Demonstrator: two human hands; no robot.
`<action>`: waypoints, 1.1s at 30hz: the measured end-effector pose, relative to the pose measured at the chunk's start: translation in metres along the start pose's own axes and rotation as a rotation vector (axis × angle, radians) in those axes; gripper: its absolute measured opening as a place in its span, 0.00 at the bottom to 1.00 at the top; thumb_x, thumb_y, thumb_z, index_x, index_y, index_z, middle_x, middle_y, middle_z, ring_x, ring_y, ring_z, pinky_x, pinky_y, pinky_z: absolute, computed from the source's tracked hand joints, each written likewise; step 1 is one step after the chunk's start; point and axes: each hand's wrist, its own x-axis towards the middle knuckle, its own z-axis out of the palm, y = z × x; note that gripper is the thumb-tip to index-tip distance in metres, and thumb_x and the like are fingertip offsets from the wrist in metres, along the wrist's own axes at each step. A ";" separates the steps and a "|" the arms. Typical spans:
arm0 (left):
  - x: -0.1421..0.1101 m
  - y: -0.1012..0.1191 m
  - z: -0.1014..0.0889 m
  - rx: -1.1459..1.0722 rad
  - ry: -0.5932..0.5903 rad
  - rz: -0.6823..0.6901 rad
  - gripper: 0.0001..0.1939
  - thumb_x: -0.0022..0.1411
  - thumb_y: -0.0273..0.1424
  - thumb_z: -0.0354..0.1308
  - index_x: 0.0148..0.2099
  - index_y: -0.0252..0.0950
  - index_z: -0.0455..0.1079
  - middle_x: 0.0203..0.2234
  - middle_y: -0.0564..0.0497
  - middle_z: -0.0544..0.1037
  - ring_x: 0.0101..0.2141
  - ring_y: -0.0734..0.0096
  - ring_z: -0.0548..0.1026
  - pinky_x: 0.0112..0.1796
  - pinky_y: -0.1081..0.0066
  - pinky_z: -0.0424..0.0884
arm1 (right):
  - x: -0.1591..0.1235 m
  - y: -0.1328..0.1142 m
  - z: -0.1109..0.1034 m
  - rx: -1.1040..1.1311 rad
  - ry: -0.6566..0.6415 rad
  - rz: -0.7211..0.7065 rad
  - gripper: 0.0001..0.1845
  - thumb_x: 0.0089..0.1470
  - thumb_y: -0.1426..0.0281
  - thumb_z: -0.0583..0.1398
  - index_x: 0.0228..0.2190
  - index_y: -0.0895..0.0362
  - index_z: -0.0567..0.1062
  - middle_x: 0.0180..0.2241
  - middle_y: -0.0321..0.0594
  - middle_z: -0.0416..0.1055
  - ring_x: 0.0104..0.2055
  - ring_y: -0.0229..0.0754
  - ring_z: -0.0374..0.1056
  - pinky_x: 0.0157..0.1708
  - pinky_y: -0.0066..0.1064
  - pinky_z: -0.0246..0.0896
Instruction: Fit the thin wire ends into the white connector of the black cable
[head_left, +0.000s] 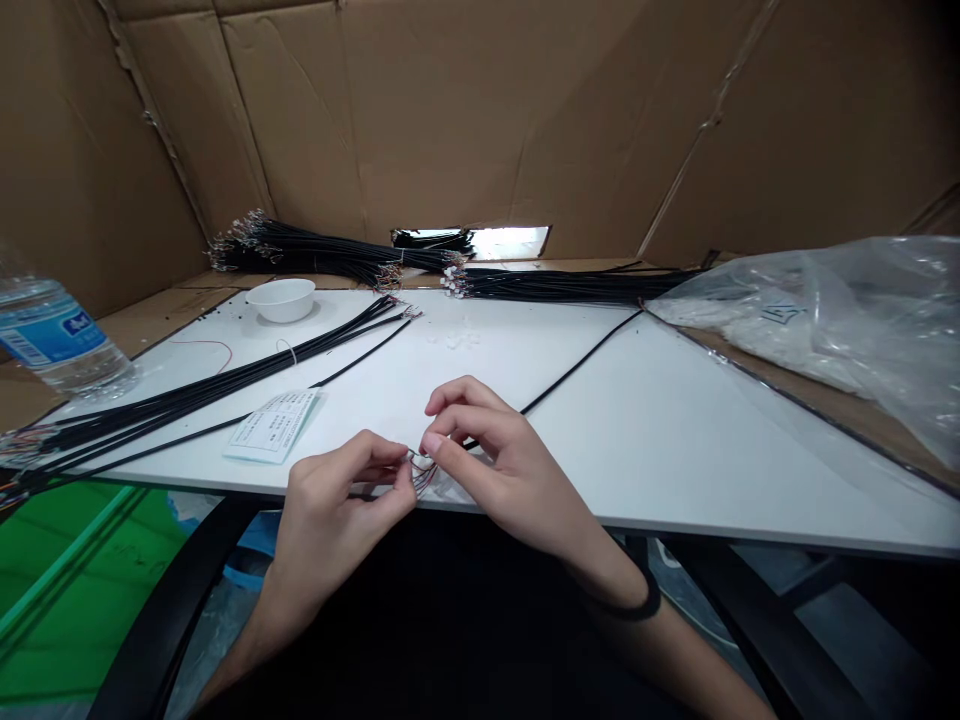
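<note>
My left hand [337,510] and my right hand [499,465] meet at the front edge of the white table [675,460]. Between their fingertips are the fine coloured wires [424,475] at the end of a black cable [585,375]. Each hand pinches these wires, and my fingers hide part of the end. The cable runs from my right hand towards the far right corner of the table. A printed paper card [274,425] lies flat to the left of my hands.
A bundle of black cables [210,390] lies across the table's left side. More bundles [322,250] rest behind the table. To the left stand a water bottle [56,335] and a white bowl [282,300]. A plastic bag [817,320] of white parts sits right. Cardboard [450,120] walls the back.
</note>
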 end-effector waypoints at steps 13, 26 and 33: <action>0.000 -0.004 0.008 0.084 0.142 0.119 0.06 0.51 0.19 0.63 0.31 0.33 0.72 0.20 0.57 0.78 0.21 0.78 0.79 0.26 0.86 0.76 | 0.000 -0.001 0.000 0.034 -0.012 -0.033 0.08 0.55 0.76 0.59 0.25 0.58 0.74 0.38 0.39 0.65 0.39 0.37 0.64 0.38 0.30 0.60; -0.003 -0.006 0.007 -0.014 0.140 0.106 0.09 0.51 0.19 0.63 0.35 0.35 0.74 0.25 0.57 0.81 0.23 0.79 0.79 0.28 0.84 0.78 | -0.001 0.002 0.001 -0.001 0.043 -0.130 0.14 0.44 0.87 0.57 0.27 0.58 0.75 0.38 0.38 0.66 0.40 0.37 0.64 0.36 0.29 0.60; -0.004 -0.005 0.006 -0.036 0.128 0.069 0.08 0.51 0.20 0.63 0.35 0.35 0.74 0.25 0.57 0.80 0.23 0.77 0.80 0.28 0.82 0.79 | -0.001 0.002 0.001 -0.022 0.053 -0.155 0.15 0.43 0.88 0.57 0.27 0.58 0.74 0.37 0.37 0.65 0.39 0.37 0.64 0.36 0.29 0.61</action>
